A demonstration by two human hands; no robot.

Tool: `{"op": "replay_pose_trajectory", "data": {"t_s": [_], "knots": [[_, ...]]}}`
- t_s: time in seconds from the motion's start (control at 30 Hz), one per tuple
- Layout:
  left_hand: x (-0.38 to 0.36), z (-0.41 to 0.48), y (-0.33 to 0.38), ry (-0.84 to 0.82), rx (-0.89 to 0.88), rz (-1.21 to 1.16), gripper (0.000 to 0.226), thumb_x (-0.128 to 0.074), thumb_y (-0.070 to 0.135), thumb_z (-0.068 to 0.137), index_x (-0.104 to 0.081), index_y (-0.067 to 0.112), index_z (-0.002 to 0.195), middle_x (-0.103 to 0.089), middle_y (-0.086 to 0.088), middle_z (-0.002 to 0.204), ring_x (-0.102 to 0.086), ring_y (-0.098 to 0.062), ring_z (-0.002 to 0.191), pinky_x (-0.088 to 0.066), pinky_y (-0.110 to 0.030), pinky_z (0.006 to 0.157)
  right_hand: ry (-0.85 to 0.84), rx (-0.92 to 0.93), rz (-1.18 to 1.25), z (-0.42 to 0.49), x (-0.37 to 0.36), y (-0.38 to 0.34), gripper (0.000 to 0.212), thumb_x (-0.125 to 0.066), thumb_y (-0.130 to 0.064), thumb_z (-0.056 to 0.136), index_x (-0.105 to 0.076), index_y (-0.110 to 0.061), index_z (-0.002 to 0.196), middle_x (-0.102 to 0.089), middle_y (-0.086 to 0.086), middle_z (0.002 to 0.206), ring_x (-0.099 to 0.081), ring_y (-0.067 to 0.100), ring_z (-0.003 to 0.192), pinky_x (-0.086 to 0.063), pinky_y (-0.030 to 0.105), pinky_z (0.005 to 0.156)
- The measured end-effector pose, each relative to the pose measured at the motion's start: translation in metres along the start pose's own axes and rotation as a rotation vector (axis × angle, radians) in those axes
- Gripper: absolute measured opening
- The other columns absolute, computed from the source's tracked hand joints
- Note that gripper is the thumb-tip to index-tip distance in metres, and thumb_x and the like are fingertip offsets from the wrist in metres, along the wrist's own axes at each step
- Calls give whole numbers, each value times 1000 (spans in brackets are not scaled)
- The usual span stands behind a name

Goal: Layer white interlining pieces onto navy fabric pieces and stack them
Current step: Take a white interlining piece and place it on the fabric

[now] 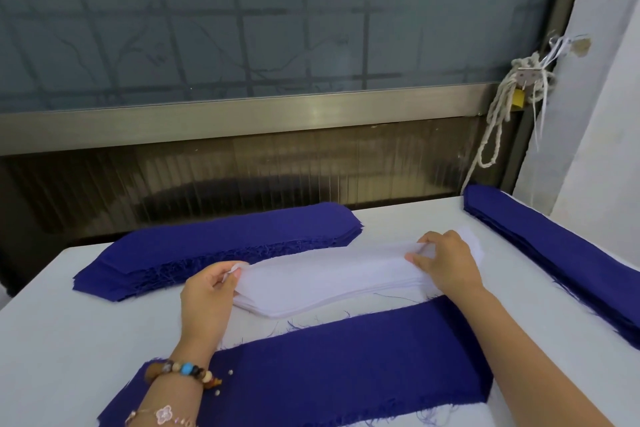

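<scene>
You are at a white table set against a frosted window with a metal rail below the glass. A knotted pale rope hangs at the window's right end, beyond the table's far right corner. A thick stack of navy fabric pieces runs along the far edge toward the far left corner, its frayed threads showing. A second navy stack lies along the right edge.

Nearest you, by the near edge, a single navy piece lies flat, and your forearms cross over its two ends. A beaded bracelet and a thin chain with a flower charm circle your left wrist.

Between the far stack and the near piece, at the table's middle, sits the stack of white interlining, long, thin and slightly sheer. Your left hand pinches the left tip of the top sheet between thumb and fingers. Your right hand pinches the same sheet near its right end, raising it a little off the pile.
</scene>
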State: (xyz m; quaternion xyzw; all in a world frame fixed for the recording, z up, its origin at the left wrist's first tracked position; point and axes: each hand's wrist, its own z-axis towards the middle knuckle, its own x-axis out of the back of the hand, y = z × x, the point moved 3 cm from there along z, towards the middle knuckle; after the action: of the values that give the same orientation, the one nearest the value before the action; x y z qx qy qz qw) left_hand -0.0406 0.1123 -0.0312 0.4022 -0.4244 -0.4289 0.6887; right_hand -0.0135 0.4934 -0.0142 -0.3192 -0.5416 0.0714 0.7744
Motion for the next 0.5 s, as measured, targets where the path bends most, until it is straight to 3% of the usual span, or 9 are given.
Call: {"op": "replay_pose_trajectory", "data": {"t_s": [0.1,0.3,0.4,0.5], "knots": [[1,0,-1,17,19,13,26,-62,13,94,-71,36,87,-73,9,91,-68,-14,87,-50,-23,71,82,-69,11,1,7,11,31,-72,-36,83,-65,-16,107,-42,2,100,-48,23,95,-46,32,77],[1,-1,-1,20,19,34,34,-63,10,93,-65,42,80,-72,21,77,-67,-10,81,-48,-24,69,190,-206,36,6,19,34,28,-70,-35,84,-67,-16,104,-44,6,104,-47,30,108,-44,36,81],[1,-2,1,13,34,40,39,-63,8,93,-61,43,75,-67,32,74,-65,-6,77,-47,-23,67,220,-265,35,9,24,47,37,-69,-38,85,-65,-14,112,-52,14,115,-48,32,112,-43,36,84],[1,0,-2,12,45,30,36,-64,8,92,-62,41,75,-70,23,73,-66,-9,80,-47,-23,67,254,-339,81,10,27,57,48,-70,-39,84,-61,-11,122,-50,17,125,-48,35,116,-44,41,93]]}}
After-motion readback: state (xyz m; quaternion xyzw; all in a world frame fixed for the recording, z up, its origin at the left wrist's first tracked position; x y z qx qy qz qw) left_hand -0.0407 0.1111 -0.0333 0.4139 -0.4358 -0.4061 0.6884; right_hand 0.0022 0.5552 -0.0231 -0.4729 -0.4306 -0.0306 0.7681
